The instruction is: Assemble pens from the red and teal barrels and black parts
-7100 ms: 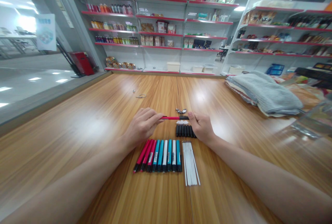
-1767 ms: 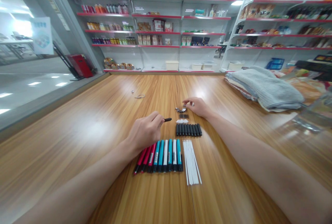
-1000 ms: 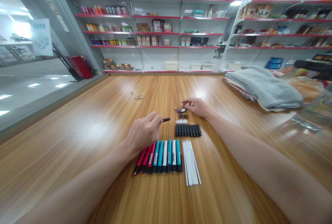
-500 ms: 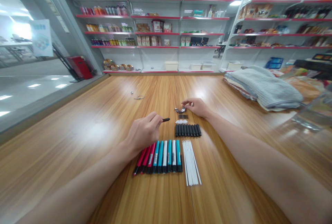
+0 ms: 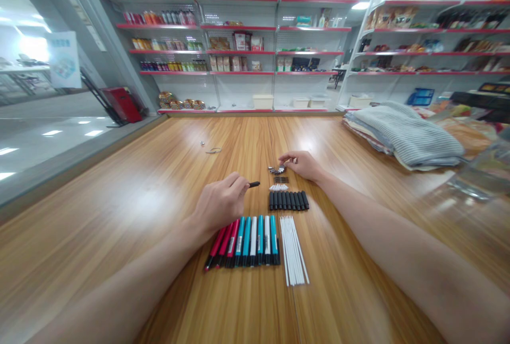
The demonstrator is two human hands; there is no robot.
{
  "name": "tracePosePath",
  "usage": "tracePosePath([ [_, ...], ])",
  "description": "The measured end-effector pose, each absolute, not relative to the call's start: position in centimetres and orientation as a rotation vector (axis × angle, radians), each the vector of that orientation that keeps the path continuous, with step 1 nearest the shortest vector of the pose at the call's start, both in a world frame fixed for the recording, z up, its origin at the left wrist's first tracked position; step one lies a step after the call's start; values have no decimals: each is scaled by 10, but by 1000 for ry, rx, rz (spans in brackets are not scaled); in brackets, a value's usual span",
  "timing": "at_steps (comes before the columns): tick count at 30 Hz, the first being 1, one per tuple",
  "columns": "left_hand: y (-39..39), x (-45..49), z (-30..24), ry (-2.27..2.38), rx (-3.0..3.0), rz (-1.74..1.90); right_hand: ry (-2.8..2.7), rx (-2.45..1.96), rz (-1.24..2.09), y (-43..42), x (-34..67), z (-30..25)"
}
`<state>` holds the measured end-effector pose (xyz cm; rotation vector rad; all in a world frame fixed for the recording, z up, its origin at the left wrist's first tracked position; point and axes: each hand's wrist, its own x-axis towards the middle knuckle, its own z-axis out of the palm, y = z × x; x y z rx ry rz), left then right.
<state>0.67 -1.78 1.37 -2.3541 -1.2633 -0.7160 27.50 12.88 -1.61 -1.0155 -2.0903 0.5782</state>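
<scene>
Head view: left hand (image 5: 221, 203) grasping a black piece (image 5: 254, 185), right hand (image 5: 305, 164) at the metal tips (image 5: 277, 170)
The left hand pinches the black piece between thumb and fingers, its free end pointing right above the wood-grain table (image 5: 338, 280); the right hand's fingertips are bent down at the right end of the curved row of metal tips, and whether they grip one I cannot tell. Nearer the person come small dark pieces (image 5: 281, 180), then white bits (image 5: 278, 188), then a row of black tubes (image 5: 289, 200). Nearest lie white rods (image 5: 294, 251), side by side, and to their left a row of red, teal and white barrels (image 5: 254, 238), the red ones partly hidden by the left hand. Folded cloths (image 5: 406, 137) lie well apart, far right
</scene>
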Motion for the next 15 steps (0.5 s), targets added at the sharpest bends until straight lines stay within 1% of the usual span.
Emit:
tracePosePath([
  [3, -18, 7, 14, -1281, -2348, -699, -2026, -1036, 612, 131, 277, -16],
  [7, -18, 6, 13, -1312, -2344, -678, -1699, -1096, 735, 139, 285, -18],
  [15, -20, 5, 14, -1310, -2364, -716, -1315, -1086, 768, 140, 305, -20],
])
